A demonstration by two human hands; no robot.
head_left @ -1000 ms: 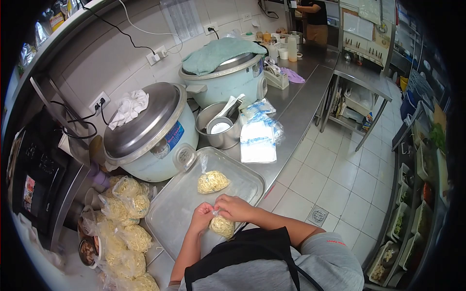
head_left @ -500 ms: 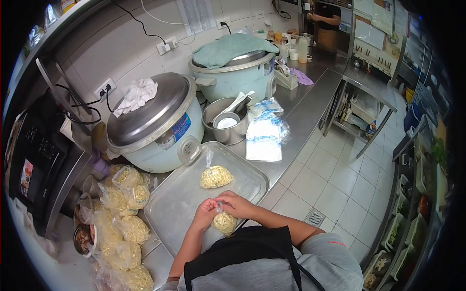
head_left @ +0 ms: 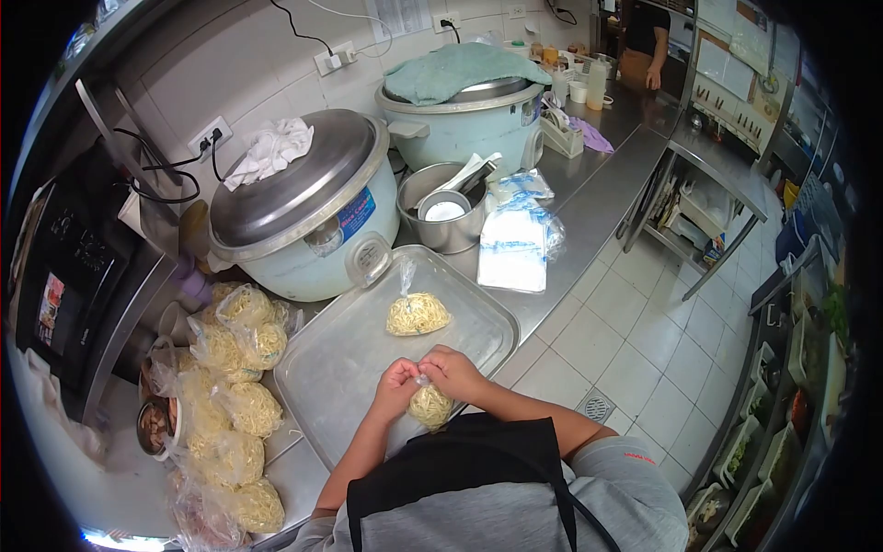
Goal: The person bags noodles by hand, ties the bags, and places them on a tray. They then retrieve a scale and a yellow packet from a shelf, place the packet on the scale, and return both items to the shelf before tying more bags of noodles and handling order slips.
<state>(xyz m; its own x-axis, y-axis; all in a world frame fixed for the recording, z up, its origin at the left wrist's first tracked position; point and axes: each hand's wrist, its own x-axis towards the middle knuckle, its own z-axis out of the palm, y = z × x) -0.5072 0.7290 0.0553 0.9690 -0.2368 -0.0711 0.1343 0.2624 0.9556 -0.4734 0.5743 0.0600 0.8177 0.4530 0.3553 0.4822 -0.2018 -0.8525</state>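
Observation:
My left hand (head_left: pixel 397 386) and my right hand (head_left: pixel 452 373) meet at the gathered neck of a clear plastic bag of noodles (head_left: pixel 430 406). Fingers of both hands are closed on the bag's top, and its filled part hangs just below them at the near edge of a metal tray (head_left: pixel 317 382). Whether the neck is knotted is hidden by my fingers. Farther up the tray rests a second bag of noodles (head_left: pixel 418 314), its twisted neck pointing away from me.
Several filled noodle bags (head_left: pixel 250 410) are heaped left of the tray. Behind stand two large rice cookers (head_left: pixel 303 248) (head_left: pixel 451 124), a metal pot (head_left: pixel 451 235) and a stack of plastic bags (head_left: pixel 512 253). Another person (head_left: pixel 644 41) stands at the far end.
The view has shifted slightly. Both hands stay at the bag's neck, with the fingers drawn closer together. The far person's arm has lowered.

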